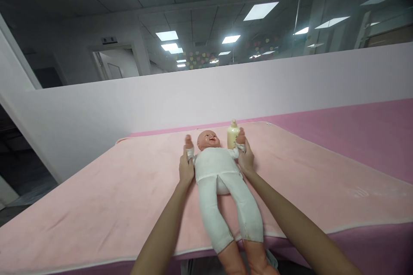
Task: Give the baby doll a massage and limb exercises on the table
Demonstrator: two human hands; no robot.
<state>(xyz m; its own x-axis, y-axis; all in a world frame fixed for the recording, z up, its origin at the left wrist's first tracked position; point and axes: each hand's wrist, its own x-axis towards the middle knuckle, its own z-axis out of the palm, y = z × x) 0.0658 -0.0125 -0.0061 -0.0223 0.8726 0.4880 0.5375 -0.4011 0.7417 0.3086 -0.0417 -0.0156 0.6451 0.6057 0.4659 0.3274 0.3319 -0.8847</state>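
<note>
A baby doll (215, 164) with a white cloth body lies on its back on a pink blanket (129, 189). Its head points away from me, and its lower legs reach past the blanket's near edge. My left hand (186, 168) is closed round the doll's arm on the left, whose small hand sticks up above my fingers. On the other side, my right hand (247, 159) grips the doll's other arm, also raised. Just behind that arm stands a baby bottle (232, 134) with pale yellow contents, partly hidden by the doll's hand.
A low white wall (193, 99) runs behind the blanket, with a glass pane (219, 30) above it reflecting ceiling lights. Pink surface (355, 131) shows along the right and back. Below the near edge, something greyish sits by the doll's feet, too obscured to name.
</note>
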